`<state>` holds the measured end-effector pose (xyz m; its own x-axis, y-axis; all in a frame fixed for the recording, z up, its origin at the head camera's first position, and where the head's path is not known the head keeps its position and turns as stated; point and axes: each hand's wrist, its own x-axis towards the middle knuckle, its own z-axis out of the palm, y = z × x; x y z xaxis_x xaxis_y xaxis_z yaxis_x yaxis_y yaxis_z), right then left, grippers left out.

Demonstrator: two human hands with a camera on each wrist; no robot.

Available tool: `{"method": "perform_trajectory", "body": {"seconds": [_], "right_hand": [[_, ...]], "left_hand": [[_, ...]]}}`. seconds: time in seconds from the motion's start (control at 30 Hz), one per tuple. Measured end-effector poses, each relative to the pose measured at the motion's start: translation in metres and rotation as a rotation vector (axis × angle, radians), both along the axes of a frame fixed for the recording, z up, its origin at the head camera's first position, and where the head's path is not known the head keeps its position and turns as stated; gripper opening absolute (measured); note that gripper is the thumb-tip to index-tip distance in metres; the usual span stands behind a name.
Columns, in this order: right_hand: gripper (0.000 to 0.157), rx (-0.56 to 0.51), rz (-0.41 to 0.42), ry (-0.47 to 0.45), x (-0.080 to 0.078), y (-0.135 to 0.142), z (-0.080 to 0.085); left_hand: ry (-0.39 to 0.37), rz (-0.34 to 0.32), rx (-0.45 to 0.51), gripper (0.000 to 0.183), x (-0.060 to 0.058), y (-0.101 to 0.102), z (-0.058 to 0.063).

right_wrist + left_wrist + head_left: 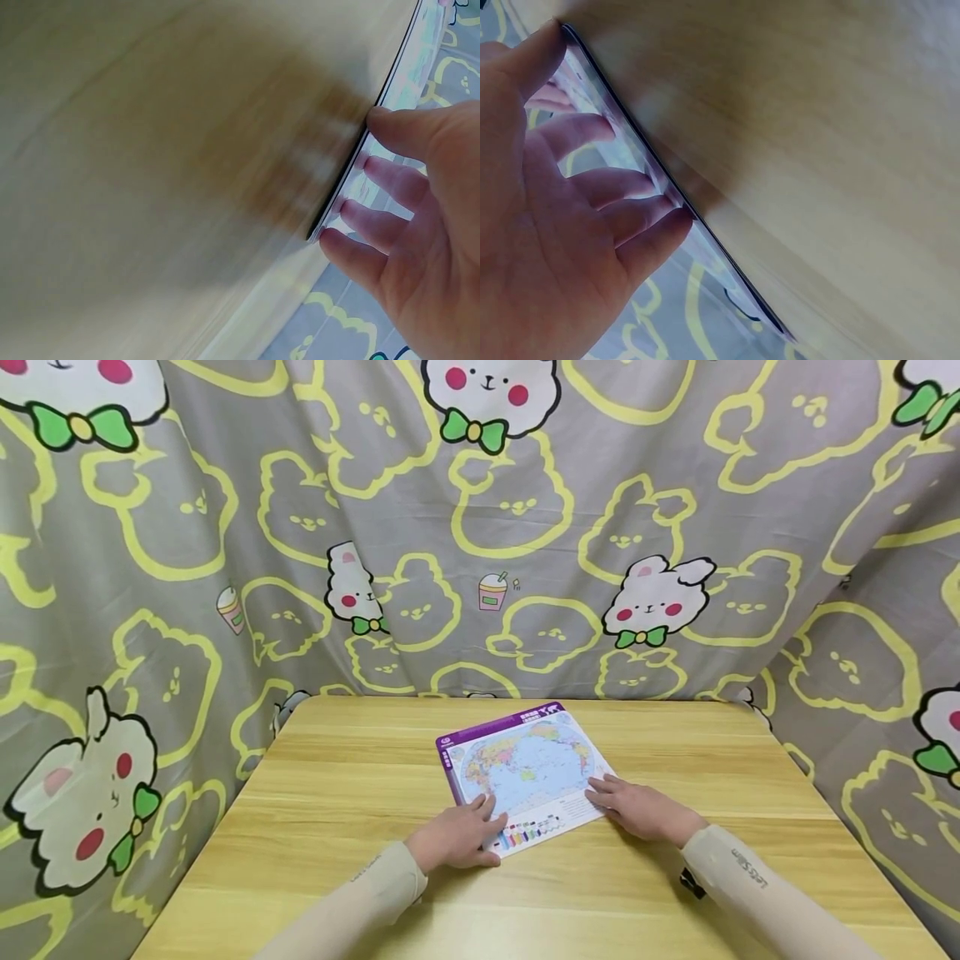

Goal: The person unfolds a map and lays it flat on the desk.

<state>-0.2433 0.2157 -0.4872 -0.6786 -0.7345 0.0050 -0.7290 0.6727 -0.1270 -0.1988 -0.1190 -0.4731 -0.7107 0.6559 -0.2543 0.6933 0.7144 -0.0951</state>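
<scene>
A flat world map board (525, 777) with a purple top border lies at a slant on the wooden table. Its surface is glossy, and it appears thin from the side in both wrist views. My left hand (456, 833) rests over its lower left edge, fingertips on the printed side. In the left wrist view, the left thumb (540, 56) touches a corner of the board (641, 139). My right hand (645, 807) lies at the right edge, fingers spread on the surface. The right wrist view has the right thumb (397, 127) against the board's rim.
The wooden table (315, 793) stretches out around the board. A grey curtain (465, 527) with yellow outlines and white cartoon animals hangs behind and on both sides. A small black object (692, 883) shows under the right forearm.
</scene>
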Motion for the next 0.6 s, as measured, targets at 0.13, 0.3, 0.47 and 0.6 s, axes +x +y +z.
{"method": "perform_trajectory", "body": {"seconds": [0.13,0.3,0.47,0.6], "right_hand": [[0.036,-0.004,-0.001,-0.008,-0.0003,-0.0003,0.0018],[0.036,-0.01,-0.007,-0.016,-0.0022,-0.0012,0.0029],[0.038,0.002,-0.031,-0.04,-0.0055,-0.0018,0.002],[0.038,-0.002,-0.034,-0.049,-0.0084,-0.0019,0.0017]], "left_hand": [[0.001,-0.005,-0.003,0.072,0.0008,0.0011,0.0002],[-0.015,-0.004,0.011,0.073,0.0034,0.0024,0.0006],[-0.01,-0.012,0.008,0.074,0.0043,0.0034,-0.0012],[0.001,-0.029,0.003,0.076,0.0041,0.0044,-0.0027]]}}
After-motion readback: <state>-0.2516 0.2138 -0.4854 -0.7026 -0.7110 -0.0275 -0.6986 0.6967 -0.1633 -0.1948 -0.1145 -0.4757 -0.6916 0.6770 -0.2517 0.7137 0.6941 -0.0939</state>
